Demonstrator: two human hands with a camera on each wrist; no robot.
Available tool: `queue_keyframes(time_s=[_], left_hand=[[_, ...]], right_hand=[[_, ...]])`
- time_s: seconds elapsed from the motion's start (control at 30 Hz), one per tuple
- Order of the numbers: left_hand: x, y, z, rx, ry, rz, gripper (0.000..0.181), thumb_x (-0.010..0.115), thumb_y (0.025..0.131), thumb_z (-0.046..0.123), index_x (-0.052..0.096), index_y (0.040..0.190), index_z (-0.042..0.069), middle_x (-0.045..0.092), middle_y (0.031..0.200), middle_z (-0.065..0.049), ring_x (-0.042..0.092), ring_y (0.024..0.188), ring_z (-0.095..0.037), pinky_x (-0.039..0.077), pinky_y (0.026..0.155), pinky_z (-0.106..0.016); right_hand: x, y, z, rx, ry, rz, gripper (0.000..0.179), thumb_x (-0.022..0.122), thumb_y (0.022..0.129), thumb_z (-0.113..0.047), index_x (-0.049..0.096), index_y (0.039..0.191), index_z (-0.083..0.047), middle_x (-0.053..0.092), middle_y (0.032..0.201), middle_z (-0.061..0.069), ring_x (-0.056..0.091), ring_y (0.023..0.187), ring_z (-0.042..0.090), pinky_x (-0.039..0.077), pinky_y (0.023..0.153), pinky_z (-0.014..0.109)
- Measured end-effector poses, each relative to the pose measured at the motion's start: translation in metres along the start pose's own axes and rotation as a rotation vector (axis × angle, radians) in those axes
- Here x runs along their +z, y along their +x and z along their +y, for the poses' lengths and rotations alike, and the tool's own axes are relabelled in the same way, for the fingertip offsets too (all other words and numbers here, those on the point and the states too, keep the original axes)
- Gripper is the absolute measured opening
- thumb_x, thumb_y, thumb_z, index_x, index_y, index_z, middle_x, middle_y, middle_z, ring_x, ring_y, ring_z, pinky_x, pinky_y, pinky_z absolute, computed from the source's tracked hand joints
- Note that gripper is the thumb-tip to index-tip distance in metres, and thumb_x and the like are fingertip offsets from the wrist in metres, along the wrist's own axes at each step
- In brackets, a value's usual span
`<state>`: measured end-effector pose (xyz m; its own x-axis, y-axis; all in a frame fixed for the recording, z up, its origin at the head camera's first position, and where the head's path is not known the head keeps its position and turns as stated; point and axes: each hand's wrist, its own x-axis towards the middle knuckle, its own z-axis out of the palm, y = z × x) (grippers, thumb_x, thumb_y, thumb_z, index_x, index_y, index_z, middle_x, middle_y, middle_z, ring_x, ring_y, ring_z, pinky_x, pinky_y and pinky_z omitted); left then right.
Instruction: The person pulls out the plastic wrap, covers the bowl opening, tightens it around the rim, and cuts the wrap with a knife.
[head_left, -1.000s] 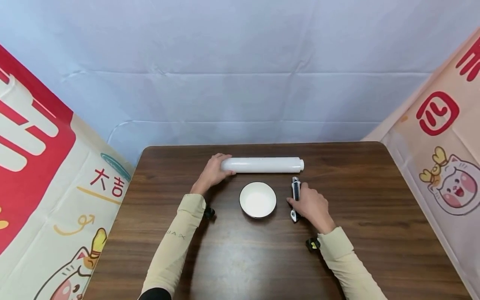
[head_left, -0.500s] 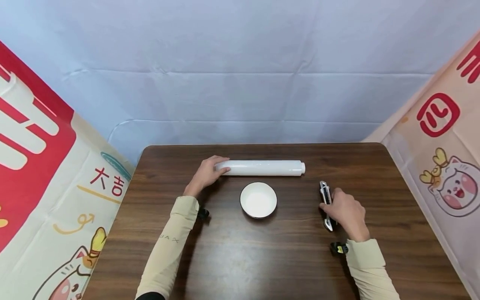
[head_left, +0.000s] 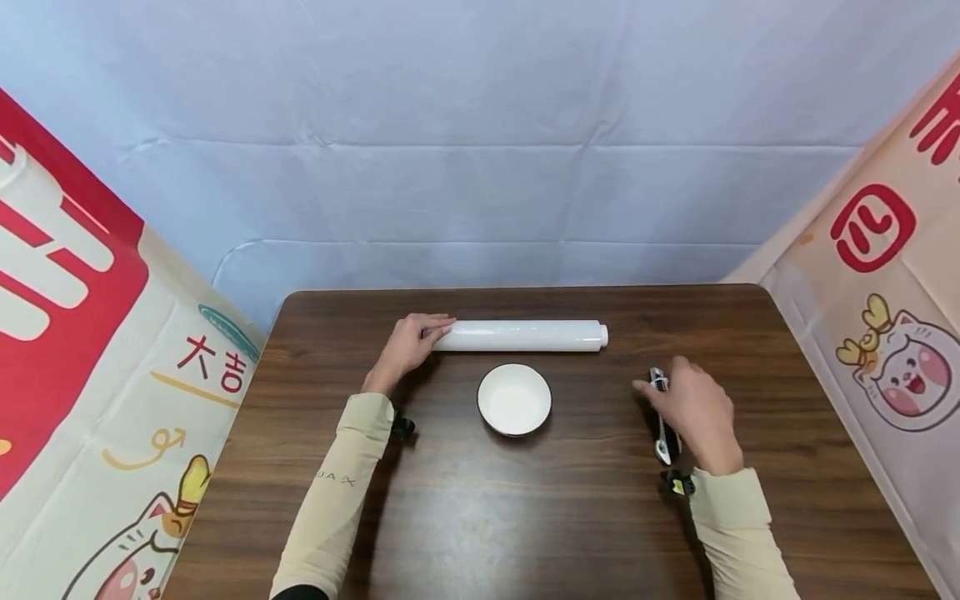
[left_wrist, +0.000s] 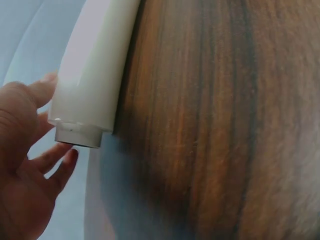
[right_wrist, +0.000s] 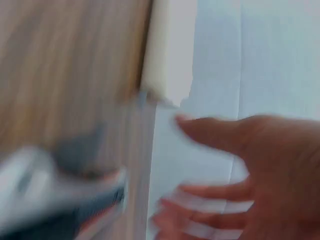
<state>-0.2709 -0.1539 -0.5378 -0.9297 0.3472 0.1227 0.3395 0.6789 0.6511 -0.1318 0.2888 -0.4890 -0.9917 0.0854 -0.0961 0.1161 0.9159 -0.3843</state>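
Observation:
A white roll of plastic wrap (head_left: pixel 525 336) lies crosswise near the table's far edge. My left hand (head_left: pixel 408 343) is at its left end, fingers loosely spread; in the left wrist view a fingertip touches the roll's side, beside the protruding core (left_wrist: pixel 77 135). On the right, a utility knife (head_left: pixel 662 450) lies on the table, partly hidden by my right hand (head_left: pixel 697 412). That hand hovers just over it with thumb and fingers apart, and the right wrist view shows nothing in its grasp. Between the hands stands a white bowl (head_left: pixel 514 400) with a dark rim.
The brown wooden table (head_left: pixel 480 517) has rounded far corners. Behind it hangs a pale cloth backdrop (head_left: pixel 450 167), and printed cloths (head_left: pixel 892 333) flank both sides. Each wrist carries a small black camera.
My right hand carried the utility knife to the right and has let go of it. The plastic wrap roll shifted slightly nearer, and my left hand slid left, loosening at its end.

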Motion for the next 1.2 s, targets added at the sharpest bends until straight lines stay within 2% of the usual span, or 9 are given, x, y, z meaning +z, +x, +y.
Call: queue_keyframes(time_s=[0.13,0.23,0.37,0.47,0.6,0.73,0.83,1.0,1.2], left_hand=[[0.003,-0.002,0.000,-0.013,-0.010,0.051,0.027,0.061,0.108,0.028,0.078,0.128,0.021,0.073,0.137,-0.004,0.066,0.131,-0.027,0.057,0.105,-0.047],[0.004,-0.006,0.000,-0.023,-0.024,0.022,0.029,0.068,0.104,0.032,0.077,0.130,0.023,0.072,0.140,-0.003,0.062,0.135,-0.028,0.054,0.110,-0.048],[0.001,-0.008,0.001,-0.062,-0.025,-0.055,0.041,0.081,0.093,0.034,0.074,0.133,0.026,0.068,0.145,0.000,0.053,0.145,-0.028,0.048,0.118,-0.047],[-0.005,-0.006,0.005,-0.072,-0.005,-0.091,0.044,0.083,0.091,0.029,0.074,0.134,0.026,0.068,0.145,-0.001,0.056,0.144,-0.027,0.054,0.110,-0.043],[-0.013,-0.003,0.009,-0.057,0.019,-0.125,0.041,0.078,0.096,0.029,0.072,0.136,0.025,0.068,0.145,-0.002,0.064,0.133,-0.027,0.054,0.086,-0.033],[-0.016,-0.006,0.006,-0.068,0.017,-0.150,0.040,0.075,0.098,0.030,0.071,0.137,0.026,0.066,0.148,0.000,0.071,0.095,-0.031,0.048,0.074,-0.028],[-0.014,-0.009,0.003,-0.063,0.014,-0.154,0.040,0.074,0.099,0.030,0.070,0.138,0.026,0.066,0.148,0.000,0.072,0.098,-0.030,0.048,0.073,-0.028],[-0.013,-0.010,0.002,-0.041,0.008,-0.141,0.039,0.073,0.099,0.028,0.071,0.138,0.024,0.066,0.148,-0.002,0.063,0.135,-0.027,0.050,0.080,-0.032],[-0.012,-0.009,0.006,-0.029,0.006,-0.104,0.033,0.071,0.101,0.028,0.073,0.134,0.024,0.068,0.146,-0.003,0.069,0.127,-0.026,0.055,0.087,-0.034]], right_hand=[[0.009,0.036,-0.023,-0.322,0.036,0.067,0.049,0.079,0.095,-0.032,0.064,0.126,0.004,0.069,0.113,0.023,0.066,0.099,0.038,0.056,0.082,0.055],[0.017,0.064,-0.030,-0.435,0.020,0.006,0.062,0.085,0.090,-0.025,0.059,0.139,0.001,0.062,0.133,0.022,0.057,0.124,0.041,0.051,0.103,0.058],[0.021,0.091,-0.030,-0.536,-0.084,-0.029,0.071,0.092,0.082,-0.020,0.060,0.142,0.001,0.062,0.138,0.021,0.057,0.128,0.041,0.052,0.105,0.057],[0.018,0.101,-0.031,-0.618,-0.124,-0.020,0.061,0.093,0.079,-0.016,0.069,0.132,0.000,0.071,0.128,0.019,0.065,0.118,0.039,0.057,0.098,0.053],[0.011,0.107,-0.030,-0.607,-0.039,-0.079,0.052,0.089,0.083,-0.013,0.073,0.131,-0.002,0.074,0.124,0.017,0.068,0.107,0.032,0.058,0.088,0.047],[0.008,0.110,-0.027,-0.558,0.050,-0.177,0.051,0.084,0.088,-0.011,0.070,0.136,-0.005,0.072,0.131,0.017,0.069,0.101,0.026,0.055,0.082,0.039],[0.007,0.113,-0.025,-0.560,0.060,-0.214,0.050,0.083,0.090,-0.012,0.069,0.138,-0.005,0.071,0.133,0.017,0.071,0.106,0.029,0.057,0.086,0.041],[0.003,0.117,-0.024,-0.564,0.085,-0.261,0.045,0.080,0.093,-0.013,0.070,0.135,-0.004,0.068,0.136,0.020,0.067,0.122,0.040,0.057,0.100,0.054],[0.001,0.120,-0.021,-0.560,0.132,-0.242,0.028,0.073,0.098,-0.009,0.077,0.125,-0.004,0.072,0.133,0.018,0.069,0.121,0.040,0.058,0.099,0.053]])
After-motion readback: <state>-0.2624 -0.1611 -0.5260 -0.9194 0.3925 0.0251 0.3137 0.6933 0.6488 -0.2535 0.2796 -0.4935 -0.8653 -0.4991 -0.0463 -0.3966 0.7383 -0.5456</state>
